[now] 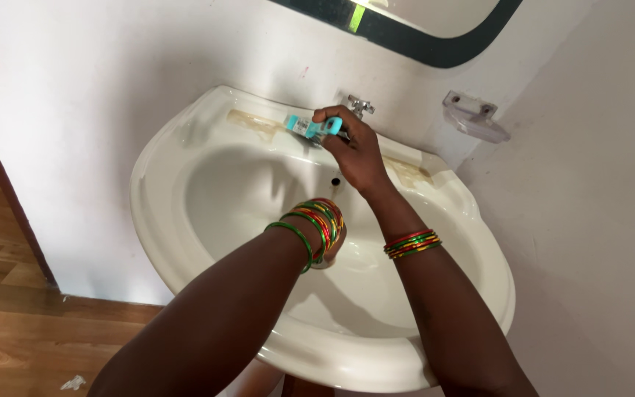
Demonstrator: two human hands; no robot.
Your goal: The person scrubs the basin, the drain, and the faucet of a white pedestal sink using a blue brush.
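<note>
Right now the right hand [354, 143] is closed around a small turquoise plastic brush with a white patch on its side [309, 126], and it presses that brush against the back ledge of the cream-white ceramic wash basin [163, 220], just left of the chrome tap [359, 106]. A brownish stain [255, 122] runs along that ledge to the left of the brush, and a fainter one shows on the ledge to the right of the wrist, so the step in hand looks like scrubbing the rim around the tap.

The left hand is lower, down inside the bowl; only its wrist with red, green and gold bangles [316, 224] shows, the fingers being hidden behind the forearm, so I cannot tell whether it is clenched or loose, or whether it holds anything. The right wrist bears a matching set of bangles [411, 243]. A dark overflow hole [336, 180] sits in the back wall of the bowl below the right hand.

By my reading, the next stroke calls for firm pressure and a sideways sweep to the left along the stained strip, keeping the bristles flat on the ledge.

Above, a clear plastic soap holder [475, 117] is fixed to the white wall [75, 73], and the dark-framed edge of a mirror [420, 44] shows at the top. Wooden flooring [9, 323] lies at lower left.
</note>
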